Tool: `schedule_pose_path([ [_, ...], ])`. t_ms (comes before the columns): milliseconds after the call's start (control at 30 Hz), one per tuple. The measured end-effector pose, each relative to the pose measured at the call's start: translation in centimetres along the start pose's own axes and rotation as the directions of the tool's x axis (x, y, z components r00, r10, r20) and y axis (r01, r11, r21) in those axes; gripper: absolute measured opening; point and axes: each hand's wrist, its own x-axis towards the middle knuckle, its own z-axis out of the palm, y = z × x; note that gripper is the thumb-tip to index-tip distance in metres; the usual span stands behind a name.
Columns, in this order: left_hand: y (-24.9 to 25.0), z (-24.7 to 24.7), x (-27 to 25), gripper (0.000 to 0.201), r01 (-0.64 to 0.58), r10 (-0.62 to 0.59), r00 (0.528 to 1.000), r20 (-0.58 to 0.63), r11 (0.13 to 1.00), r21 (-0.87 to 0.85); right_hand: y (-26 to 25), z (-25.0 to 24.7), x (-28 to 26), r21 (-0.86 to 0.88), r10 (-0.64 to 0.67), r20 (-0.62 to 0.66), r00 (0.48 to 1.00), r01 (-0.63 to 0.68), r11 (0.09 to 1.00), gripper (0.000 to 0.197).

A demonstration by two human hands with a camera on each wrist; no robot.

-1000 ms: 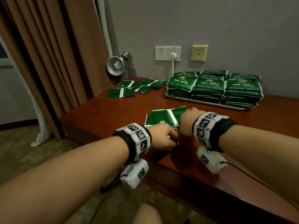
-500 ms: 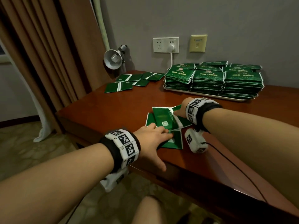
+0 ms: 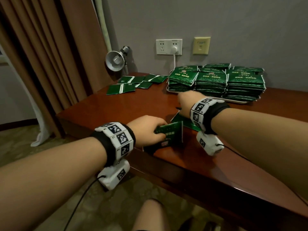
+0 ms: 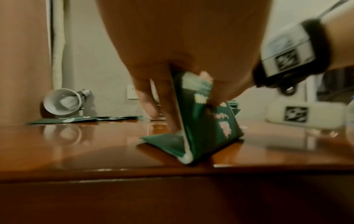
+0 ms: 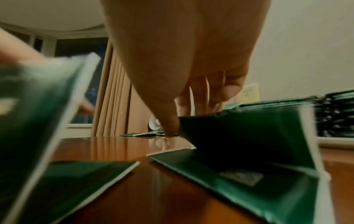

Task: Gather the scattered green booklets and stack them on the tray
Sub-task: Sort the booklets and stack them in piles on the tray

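Note:
Near the table's front edge my left hand [image 3: 158, 135] [image 4: 191, 106] pinches a green booklet [image 3: 171, 133] [image 4: 208, 128], thumb on one side and fingers on the other. It stands folded on its spine. Just beyond, my right hand [image 3: 182, 105] [image 5: 184, 121] lifts one half of an open green booklet [image 3: 179, 120] [image 5: 249, 130], with the fingers behind the raised flap and the thumb tip down on the wood. Another booklet [image 5: 84, 175] lies flat beside it. The white tray [image 3: 238, 101] at the back right carries several tall green stacks [image 3: 213, 80].
More green booklets [image 3: 131, 85] lie scattered at the table's [image 3: 130, 107] back left corner, below a small silver lamp [image 3: 115, 60]. Brown curtains hang at the left. Wall sockets [image 3: 168, 47] sit above the tray, one with a white plug and cord.
My left hand, flat on the booklets before, now pinches one and has raised it onto its spine. My right hand has lifted a booklet half.

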Motion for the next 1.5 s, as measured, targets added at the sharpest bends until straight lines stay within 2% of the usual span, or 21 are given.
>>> schedule_pose_path([
  [100, -0.6, 0.3, 0.8, 0.056, 0.179, -0.168, 0.983, -0.077, 0.968, 0.177, 0.4, 1.2, -0.4, -0.001, 0.002, 0.11, 0.994, -0.002, 1.0, 0.022],
  [200, -0.3, 0.7, 1.3, 0.052, 0.27, -0.237, 0.961, -0.145, 0.917, 0.293, 1.6, 1.6, -1.1, -0.03, 0.071, 0.198, 0.978, -0.066, 0.997, 0.061],
  [267, 0.4, 1.1, 1.5, 0.052, 0.267, -0.241, 0.963, -0.122, 0.918, 0.295, 2.1, 2.1, -1.3, -0.056, 0.117, 0.258, 0.959, -0.106, 0.993, 0.077],
  [367, 2.0, 2.3, 1.6, 0.065, 0.247, -0.273, 0.961, 0.041, 0.919, 0.308, 2.4, 3.0, -1.3, -0.045, 0.11, 0.315, 0.943, -0.102, 0.994, 0.08],
  [433, 3.0, 3.0, 1.7, 0.065, 0.255, -0.315, 0.937, 0.15, 0.912, 0.321, 2.3, 3.3, -1.2, -0.029, 0.09, 0.314, 0.945, -0.085, 0.996, 0.078],
  [500, 3.7, 3.1, 1.9, 0.065, 0.26, -0.335, 0.919, 0.208, 0.911, 0.32, 2.1, 3.1, -1.0, -0.032, 0.088, 0.323, 0.942, -0.082, 0.996, 0.074],
  [567, 3.6, 2.6, 1.9, 0.074, 0.221, -0.309, 0.91, 0.277, 0.925, 0.309, 1.8, 2.6, -1.1, -0.041, 0.095, 0.336, 0.937, -0.086, 0.995, 0.071],
  [633, 3.2, 1.8, 1.8, 0.074, 0.157, -0.216, 0.919, 0.33, 0.968, 0.198, 1.5, 2.3, -1.2, -0.039, 0.12, 0.34, 0.933, -0.114, 0.993, 0.069],
  [700, 2.8, 0.9, 1.5, 0.067, 0.141, -0.135, 0.944, 0.301, 0.99, 0.002, 1.2, 2.4, -1.2, -0.013, 0.133, 0.311, 0.941, -0.136, 0.991, 0.075],
  [767, 2.3, 0.9, 1.4, 0.053, 0.228, -0.205, 0.965, 0.163, 0.965, -0.133, 0.8, 2.7, -1.4, 0.03, 0.122, 0.283, 0.951, -0.136, 0.99, 0.075],
  [833, 2.2, 1.8, 1.6, 0.029, 0.348, -0.351, 0.936, -0.029, 0.934, -0.081, 0.5, 3.1, -1.8, 0.034, 0.105, 0.261, 0.96, -0.118, 0.992, 0.07],
  [867, 2.4, 2.3, 1.7, 0.028, 0.418, -0.417, 0.907, -0.058, 0.909, 0.007, 0.4, 3.3, -2.0, 0.025, 0.097, 0.253, 0.963, -0.107, 0.994, 0.068],
  [933, 3.2, 3.1, 1.9, 0.059, 0.519, -0.535, 0.843, 0.058, 0.836, 0.179, 0.4, 3.2, -2.2, 0.005, 0.11, 0.268, 0.957, -0.116, 0.993, 0.07],
  [1000, 4.0, 3.6, 2.3, 0.073, 0.523, -0.567, 0.812, 0.139, 0.813, 0.256, 0.6, 2.9, -2.4, -0.017, 0.136, 0.299, 0.945, -0.138, 0.99, 0.077],
  [1067, 4.6, 3.6, 2.8, 0.074, 0.476, -0.521, 0.838, 0.163, 0.844, 0.248, 0.8, 3.0, -2.6, -0.023, 0.173, 0.323, 0.93, -0.175, 0.984, 0.084],
  [1133, 5.1, 3.4, 3.3, 0.067, 0.368, -0.402, 0.895, 0.194, 0.911, 0.187, 0.9, 3.4, -3.2, 0.007, 0.218, 0.343, 0.914, -0.235, 0.972, 0.086],
  [1233, 5.5, 3.0, 3.9, 0.034, 0.185, -0.188, 0.972, 0.14, 0.982, 0.035, 1.8, 4.3, -4.2, 0.089, 0.286, 0.356, 0.889, -0.337, 0.937, 0.079],
  [1300, 5.3, 3.4, 4.4, 0.023, 0.152, -0.149, 0.986, 0.072, 0.988, -0.036, 3.2, 4.6, -5.0, 0.154, 0.277, 0.386, 0.88, -0.358, 0.921, 0.072],
  [1333, 5.2, 3.6, 4.7, 0.031, 0.174, -0.171, 0.984, 0.041, 0.982, -0.078, 3.9, 4.6, -5.6, 0.201, 0.26, 0.417, 0.871, -0.368, 0.908, 0.066],
  [1400, 5.2, 4.1, 5.2, 0.053, 0.311, -0.316, 0.949, -0.018, 0.942, -0.126, 5.1, 4.5, -6.4, 0.225, 0.229, 0.463, 0.856, -0.364, 0.904, 0.062],
  [1500, 5.0, 3.8, 5.6, 0.073, 0.582, -0.581, 0.813, -0.031, 0.811, 0.063, 6.0, 4.6, -6.6, 0.16, 0.206, 0.446, 0.871, -0.304, 0.939, 0.073],
])
